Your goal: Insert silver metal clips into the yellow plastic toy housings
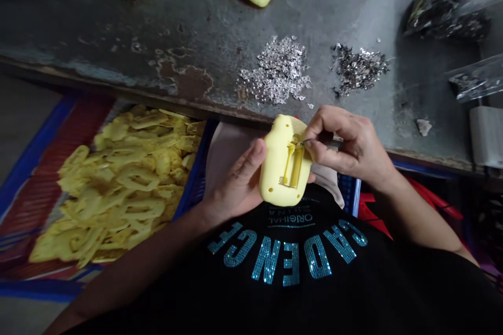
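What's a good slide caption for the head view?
Left hand holding a yellow casing, right hand at its recess, two piles of metal pieces beyond.

A scuffed grey workbench [196, 15] with brown worn patches crosses the upper frame, dim grey floor [18, 316] showing lower left.

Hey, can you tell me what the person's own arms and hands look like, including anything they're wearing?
The left hand and right hand are bare, without gloves. No watch or bracelet shows on either wrist. Both forearms are uncovered. The black top has glittery blue-green lettering across it, reading CADENCE.
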Demonstrator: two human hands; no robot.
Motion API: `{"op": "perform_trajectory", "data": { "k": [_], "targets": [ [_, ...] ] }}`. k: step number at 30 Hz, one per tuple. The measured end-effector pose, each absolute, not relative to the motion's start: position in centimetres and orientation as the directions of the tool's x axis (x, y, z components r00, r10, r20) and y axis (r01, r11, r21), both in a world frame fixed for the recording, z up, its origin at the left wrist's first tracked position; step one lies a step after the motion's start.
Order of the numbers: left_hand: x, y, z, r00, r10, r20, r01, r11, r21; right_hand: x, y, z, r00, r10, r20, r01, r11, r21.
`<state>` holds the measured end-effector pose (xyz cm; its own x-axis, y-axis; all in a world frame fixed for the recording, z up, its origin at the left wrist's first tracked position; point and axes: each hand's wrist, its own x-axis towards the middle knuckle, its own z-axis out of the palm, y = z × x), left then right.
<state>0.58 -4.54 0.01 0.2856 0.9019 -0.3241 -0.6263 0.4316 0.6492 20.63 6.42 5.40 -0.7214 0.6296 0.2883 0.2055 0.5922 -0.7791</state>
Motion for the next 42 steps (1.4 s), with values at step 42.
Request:
{"op": "perform_trajectory", "data": {
  "k": [42],
  "targets": [
    [-0.9,-5.4,-1.7,0.041,0.965,-0.258,-0.416,0.251,0.874,19.1,7.3,2.5,-0.726,0.626,0.285,0.249,0.625,-0.740]
  ]
}}
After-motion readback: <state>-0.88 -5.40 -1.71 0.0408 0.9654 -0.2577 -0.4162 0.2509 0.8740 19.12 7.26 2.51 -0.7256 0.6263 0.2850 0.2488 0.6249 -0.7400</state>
